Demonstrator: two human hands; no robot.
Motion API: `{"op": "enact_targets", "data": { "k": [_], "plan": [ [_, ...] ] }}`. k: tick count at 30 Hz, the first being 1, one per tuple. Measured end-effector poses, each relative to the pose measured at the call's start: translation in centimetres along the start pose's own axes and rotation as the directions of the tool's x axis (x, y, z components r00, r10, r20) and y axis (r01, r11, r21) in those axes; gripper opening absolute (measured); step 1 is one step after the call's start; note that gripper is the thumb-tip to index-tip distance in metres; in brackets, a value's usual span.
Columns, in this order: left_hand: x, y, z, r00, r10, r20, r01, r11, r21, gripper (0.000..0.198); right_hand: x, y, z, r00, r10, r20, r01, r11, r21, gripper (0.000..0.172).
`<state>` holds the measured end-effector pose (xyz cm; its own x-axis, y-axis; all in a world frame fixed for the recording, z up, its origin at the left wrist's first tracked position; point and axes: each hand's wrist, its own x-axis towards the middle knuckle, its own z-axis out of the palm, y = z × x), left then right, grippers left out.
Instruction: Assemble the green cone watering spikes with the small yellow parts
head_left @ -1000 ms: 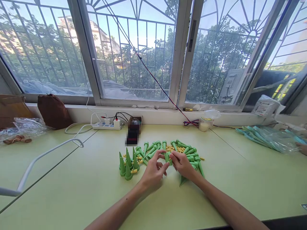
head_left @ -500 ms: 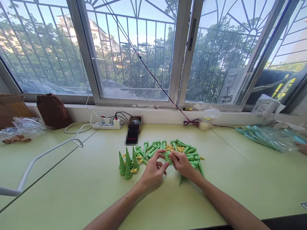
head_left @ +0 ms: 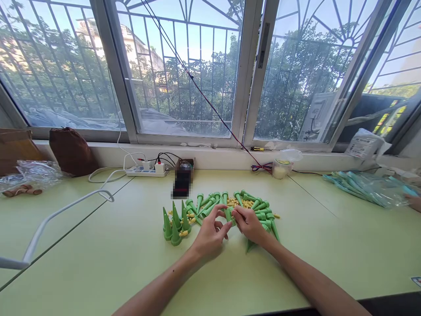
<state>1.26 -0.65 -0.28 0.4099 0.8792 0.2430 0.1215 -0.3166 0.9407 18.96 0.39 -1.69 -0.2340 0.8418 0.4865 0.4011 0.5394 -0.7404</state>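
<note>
My left hand (head_left: 210, 235) grips a green plastic cone spike (head_left: 229, 214) between thumb and fingers, above the table in front of the pile. Right beside it, my right hand (head_left: 249, 224) is closed in a pinch at the spike's edge; whatever its fingertips hold is hidden. Behind both hands lie several green cone spikes (head_left: 261, 205) in a loose arc, with small yellow pieces (head_left: 250, 204) heaped among them. To the left of my left hand, several more spikes (head_left: 175, 235) stand point up, with a few yellow bits (head_left: 183, 233) between them.
On the pale green table (head_left: 125, 263) a white cable arm (head_left: 49, 224) reaches in from the left. A power strip (head_left: 146, 172), a small box (head_left: 184, 169) and a jar (head_left: 282, 169) stand by the window. Plastic bags (head_left: 362, 188) lie right, near another person's hand (head_left: 415, 201).
Both hands keep almost the same position around the green spike. The view has shifted very slightly.
</note>
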Motion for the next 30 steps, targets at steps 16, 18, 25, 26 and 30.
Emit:
{"op": "enact_targets", "data": {
  "k": [16, 18, 25, 26, 30],
  "plan": [
    [0.04, -0.16, -0.03, 1.0, -0.004, 0.002, 0.004, 0.999, 0.037, 0.04, 0.15, 0.15, -0.04, 0.999, -0.035, -0.008, 0.035, 0.999, -0.036, 0.038],
    [0.03, -0.16, -0.01, 1.0, -0.007, 0.003, 0.006, 0.999, 0.032, 0.04, 0.12, 0.2, 0.01, 0.999, -0.039, -0.009, 0.038, 0.998, -0.04, 0.037],
    [0.04, -0.27, 0.03, 1.0, 0.0, 0.01, 0.0, 0.999, 0.051, 0.039, -0.02, 0.21, 0.06, 0.999, -0.037, -0.009, 0.037, 0.999, -0.039, 0.037],
    [0.04, -0.28, 0.03, 1.0, 0.0, 0.011, -0.001, 0.999, 0.052, 0.039, -0.02, 0.2, 0.04, 0.999, -0.038, -0.008, 0.037, 0.999, -0.04, 0.037],
    [0.04, -0.27, 0.02, 1.0, 0.002, 0.009, -0.003, 0.999, 0.054, 0.039, 0.0, 0.22, 0.0, 0.999, -0.036, -0.005, 0.036, 0.999, -0.038, 0.037]
  ]
}}
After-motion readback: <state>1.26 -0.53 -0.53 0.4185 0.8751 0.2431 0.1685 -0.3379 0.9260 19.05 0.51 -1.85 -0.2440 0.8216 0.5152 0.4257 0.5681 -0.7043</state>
